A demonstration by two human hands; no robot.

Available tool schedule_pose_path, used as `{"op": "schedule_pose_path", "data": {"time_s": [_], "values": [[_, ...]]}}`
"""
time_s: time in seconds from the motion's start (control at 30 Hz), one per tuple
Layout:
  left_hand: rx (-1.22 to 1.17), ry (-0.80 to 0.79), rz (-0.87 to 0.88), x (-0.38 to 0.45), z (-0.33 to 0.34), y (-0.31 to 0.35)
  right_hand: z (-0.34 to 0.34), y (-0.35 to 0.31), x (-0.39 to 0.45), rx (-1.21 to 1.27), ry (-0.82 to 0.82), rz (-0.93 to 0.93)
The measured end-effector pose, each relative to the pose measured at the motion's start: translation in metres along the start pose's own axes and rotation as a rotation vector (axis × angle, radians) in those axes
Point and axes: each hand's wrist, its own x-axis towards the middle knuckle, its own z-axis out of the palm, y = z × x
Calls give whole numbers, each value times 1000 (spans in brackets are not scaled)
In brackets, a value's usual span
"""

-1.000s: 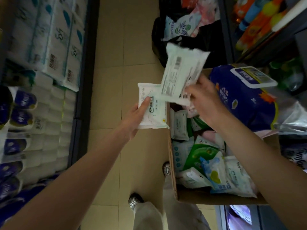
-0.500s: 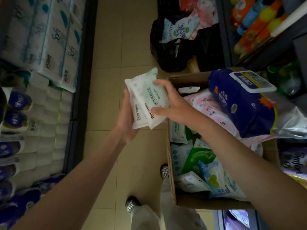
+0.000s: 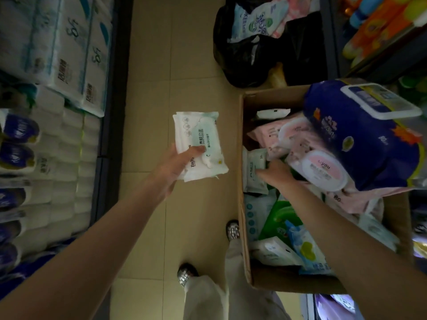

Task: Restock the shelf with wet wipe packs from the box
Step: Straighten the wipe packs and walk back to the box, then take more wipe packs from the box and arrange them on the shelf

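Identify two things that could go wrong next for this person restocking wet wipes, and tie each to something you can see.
1. The left hand pinches a small stack of white wet wipe packs by one end over the floor; a loose pack might slide out.

2. The right hand digs into the crowded cardboard box beside the big blue pack, which sits high on the pile and could tip.

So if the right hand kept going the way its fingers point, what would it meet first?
Most likely the small white pack standing at the cardboard box's left wall; the right hand's fingertips look at or almost on it, though depth is unclear.
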Motion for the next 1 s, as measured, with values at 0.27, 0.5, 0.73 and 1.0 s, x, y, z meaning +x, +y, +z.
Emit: {"op": "schedule_pose_path", "data": {"time_s": [0.27,0.5,0.73,1.0], "values": [[139,-11,8,11,8,-11,40,12,16,-153,115,148],[-74,-38,-36,-10,14,38,-88,-87,-65,437,47,-49],[-172,-96,219,-60,-40,142,-129,-234,-159,623,-330,-516],[-157,-52,475,-163,-232,249,-52,-434,-268,210,-508,-839]]}}
